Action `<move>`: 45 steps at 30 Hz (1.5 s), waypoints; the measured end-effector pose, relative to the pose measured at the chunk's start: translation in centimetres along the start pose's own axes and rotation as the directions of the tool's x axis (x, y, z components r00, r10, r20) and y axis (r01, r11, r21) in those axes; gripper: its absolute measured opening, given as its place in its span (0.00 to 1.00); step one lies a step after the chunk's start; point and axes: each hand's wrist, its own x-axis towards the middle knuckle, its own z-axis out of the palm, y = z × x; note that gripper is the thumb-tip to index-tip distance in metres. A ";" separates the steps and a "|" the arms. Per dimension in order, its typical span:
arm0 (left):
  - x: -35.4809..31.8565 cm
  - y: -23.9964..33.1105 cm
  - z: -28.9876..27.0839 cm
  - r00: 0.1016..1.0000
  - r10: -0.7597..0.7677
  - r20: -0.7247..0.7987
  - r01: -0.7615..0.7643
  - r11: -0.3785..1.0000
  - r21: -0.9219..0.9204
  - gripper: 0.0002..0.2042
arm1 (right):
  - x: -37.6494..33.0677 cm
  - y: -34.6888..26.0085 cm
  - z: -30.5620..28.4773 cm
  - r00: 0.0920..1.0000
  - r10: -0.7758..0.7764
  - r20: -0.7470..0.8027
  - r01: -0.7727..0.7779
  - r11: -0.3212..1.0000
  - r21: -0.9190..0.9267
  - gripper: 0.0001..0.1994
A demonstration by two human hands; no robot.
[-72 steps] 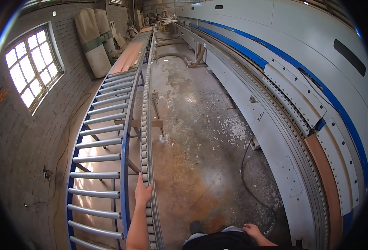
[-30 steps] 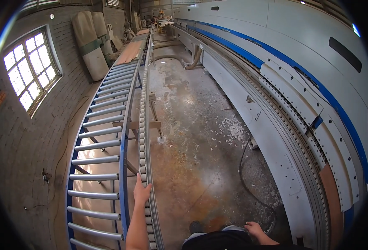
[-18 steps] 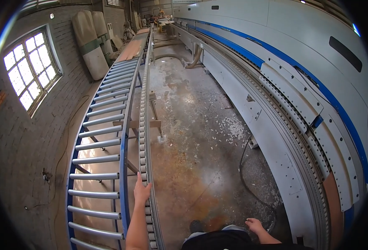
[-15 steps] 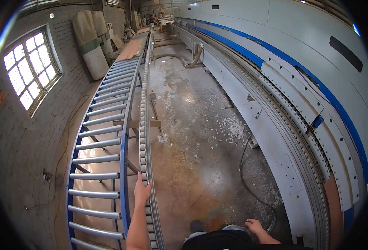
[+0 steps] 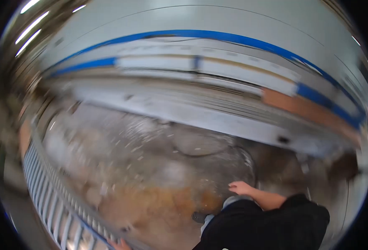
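View swung right, left hand point(image 5: 118, 244) on roller conveyor point(image 5: 59, 200), grip unclear, blurred.

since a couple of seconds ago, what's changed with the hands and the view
The view has swung to the right: the roller conveyor, which ran up the middle-left, now curves along the lower left, and the long white machine with the blue stripe spans the top. The picture is now motion-blurred. The left hand stays at the conveyor's edge, barely in view. The right hand still hangs free over the dusty floor, holding nothing.
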 end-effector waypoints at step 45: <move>-138.4 78.1 44.5 -0.920 -0.353 0.168 -0.222 0.120 -0.968 0.16 | -81.5 67.9 -24.8 -0.415 0.909 0.037 0.599 0.243 0.763 0.09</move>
